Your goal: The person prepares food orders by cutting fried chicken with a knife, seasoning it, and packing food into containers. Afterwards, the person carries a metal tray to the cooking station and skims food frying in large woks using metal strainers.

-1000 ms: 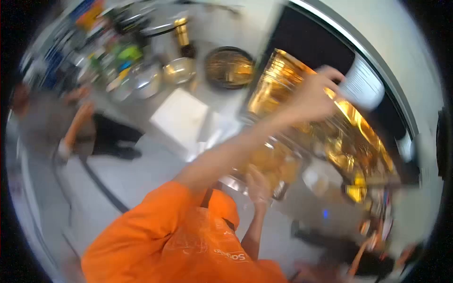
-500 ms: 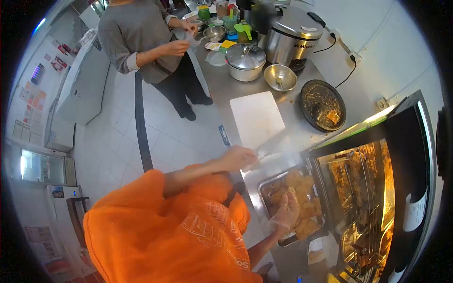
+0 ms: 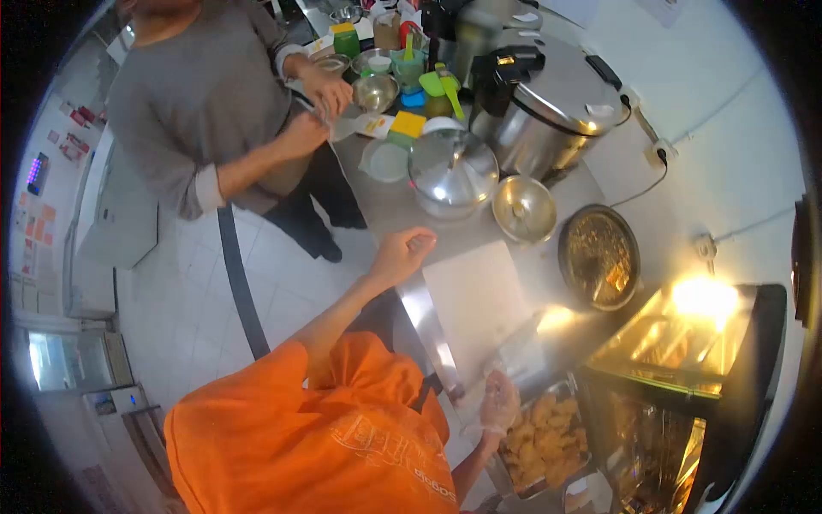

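Note:
My left hand [image 3: 407, 255] is raised over the counter edge, near the upper left corner of a white cutting board [image 3: 479, 300]. Its fingers are curled, with nothing visible in them. My right hand [image 3: 497, 401], in a clear glove, is beside the upper left edge of a metal tray [image 3: 586, 420] of golden-brown food pieces [image 3: 544, 439]. Its fingers are drawn together; what they hold is hard to make out. A blurred, wide blade [image 3: 533, 347] lies between this hand and the board.
A lidded pot [image 3: 452, 171], a steel bowl [image 3: 524, 210] and a round dark pan [image 3: 599, 257] stand beyond the board. A large cooker [image 3: 552, 107] is behind them. The lit glass cabinet [image 3: 668, 351] is at right. A co-worker [image 3: 197, 103] stands at upper left.
The view has shifted, so the counter appears lower. My left hand has moved away from the blade, up toward the pot. My right hand has left the food and come beside the blade.

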### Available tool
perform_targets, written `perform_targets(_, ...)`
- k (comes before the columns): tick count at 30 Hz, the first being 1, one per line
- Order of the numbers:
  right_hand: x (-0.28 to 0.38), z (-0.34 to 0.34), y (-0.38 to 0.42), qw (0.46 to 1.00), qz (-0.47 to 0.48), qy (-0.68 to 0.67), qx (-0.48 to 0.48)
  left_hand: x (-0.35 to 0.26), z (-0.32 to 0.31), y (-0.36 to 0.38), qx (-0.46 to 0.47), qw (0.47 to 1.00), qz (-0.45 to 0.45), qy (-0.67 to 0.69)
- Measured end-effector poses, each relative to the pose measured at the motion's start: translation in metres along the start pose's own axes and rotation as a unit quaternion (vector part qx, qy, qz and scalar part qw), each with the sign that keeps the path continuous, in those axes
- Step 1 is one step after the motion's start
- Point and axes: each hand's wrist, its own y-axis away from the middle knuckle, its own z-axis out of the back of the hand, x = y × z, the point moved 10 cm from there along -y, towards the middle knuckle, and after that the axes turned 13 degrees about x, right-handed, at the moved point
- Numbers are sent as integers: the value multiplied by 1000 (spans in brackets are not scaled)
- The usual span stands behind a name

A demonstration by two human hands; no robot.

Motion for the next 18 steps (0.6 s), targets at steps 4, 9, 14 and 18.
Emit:
perform_targets(4,28,-53,-31,993,-51,104,-4,12,42,-78,-11,999,-31,-11)
perform_targets(9,67,-73,-46,991,-120,57,0,19,107,-168,-74,996,-34,48)
perform_targets(14,96,-55,-70,994,-100,50,-18,4,168,-223,-147,984,-71,75)
perform_targets(18,125,-50,-127,984,-126,118,41,15,200,-222,-176,981,-54,55)
